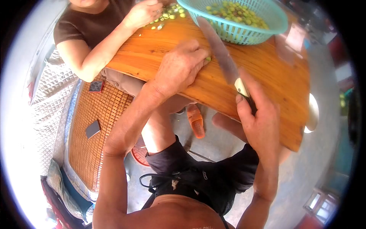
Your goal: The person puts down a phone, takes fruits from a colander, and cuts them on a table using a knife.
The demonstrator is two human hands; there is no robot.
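Note:
My right hand is closed around the pale handle of a large kitchen knife. Its broad blade points up and away to the left, just over the wooden table, with its tip near the basket's rim. On the table's near left part, my left hand pinches a small green fruit at its fingertips, mostly hidden by the fingers. A short distance to the right of that fruit is the blade, apart from it. Beyond both hands stands a turquoise plastic basket holding many green fruits.
Another person's hand is at the table's far left, beside a scatter of green fruits and pieces. An orange slipper lies on the floor below. A bench with a beaded mat stands left, with dark flat objects on it.

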